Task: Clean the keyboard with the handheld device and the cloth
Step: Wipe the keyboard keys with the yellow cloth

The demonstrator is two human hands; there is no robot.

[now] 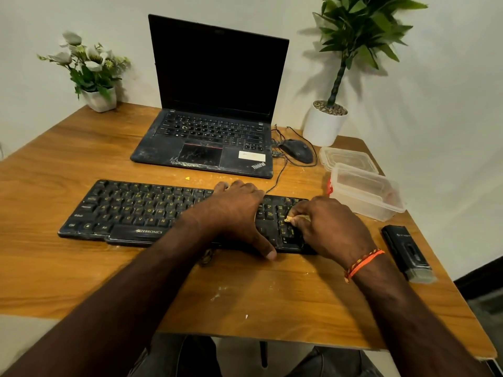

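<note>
From the head view, your keyboard (pixel 152 213) lies across the wooden desk (pixel 81 268) in front of you, its long axis running left to right, just nearer you than the open laptop (pixel 212 110); your left hand (pixel 239 213) lies spread over its middle, fingers relaxed, thumb down at the near edge, steadying it rather than gripping; your right hand (pixel 329 229) sits over the number pad at the right end, fingertips drawn together in a narrow pinch on a small yellowish crumb (pixel 288 219). The black handheld device (pixel 408 253) lies on the desk well to the right of the keyboard, its length pointing away from you and untouched; your right hand is clearly the nearer one, so reaching for it means a short move right and slightly towards you. I see no cloth; two clear plastic tubs (pixel 364 191) sit beyond the device.
</note>
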